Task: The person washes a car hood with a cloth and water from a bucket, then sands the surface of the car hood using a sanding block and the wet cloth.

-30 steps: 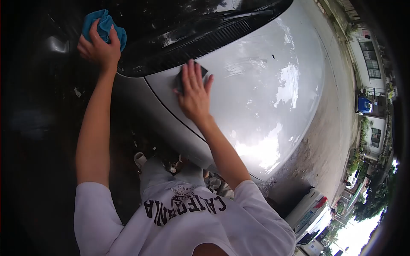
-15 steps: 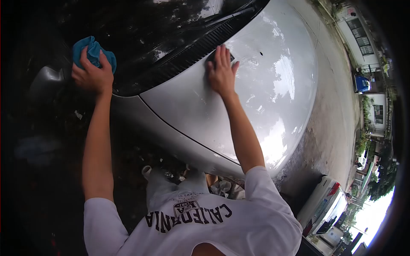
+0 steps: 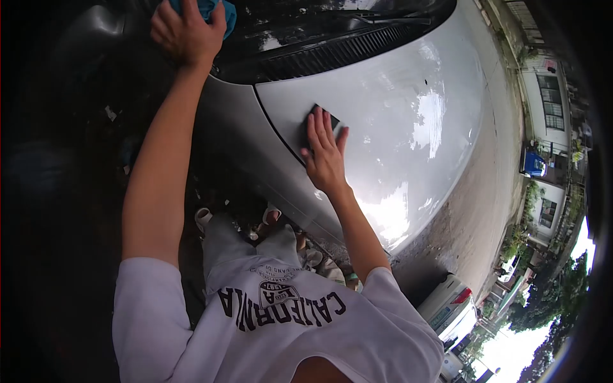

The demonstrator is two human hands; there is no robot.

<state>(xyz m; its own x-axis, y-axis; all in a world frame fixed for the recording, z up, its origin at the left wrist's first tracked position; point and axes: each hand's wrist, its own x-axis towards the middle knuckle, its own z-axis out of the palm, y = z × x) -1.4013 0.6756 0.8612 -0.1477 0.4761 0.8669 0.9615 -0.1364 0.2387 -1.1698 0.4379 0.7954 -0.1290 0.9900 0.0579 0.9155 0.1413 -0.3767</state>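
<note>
My left hand (image 3: 188, 32) is at the top left, with its fingers closed round a blue cloth (image 3: 223, 18), near the base of the dark windshield (image 3: 274, 29). Lying flat on the silver car hood (image 3: 383, 96), my right hand (image 3: 327, 152) presses a thin dark pad (image 3: 334, 122) against the paint. The pad's corner and edge show past the fingertips; the rest is hidden under the fingers. Close to the right hand runs the dark seam (image 3: 271, 121) between hood and fender.
A black vent grille (image 3: 332, 54) and a wiper (image 3: 389, 19) lie along the windshield's base. Crumpled litter (image 3: 325, 268) is on the ground by my legs. Another car (image 3: 447, 303) stands at the lower right, and buildings (image 3: 549, 105) line the right side.
The view has shifted over the car. My right hand and the pad have slid across the hood toward me and the fender seam. My left hand, still with the cloth, is nearer the frame's top edge.
</note>
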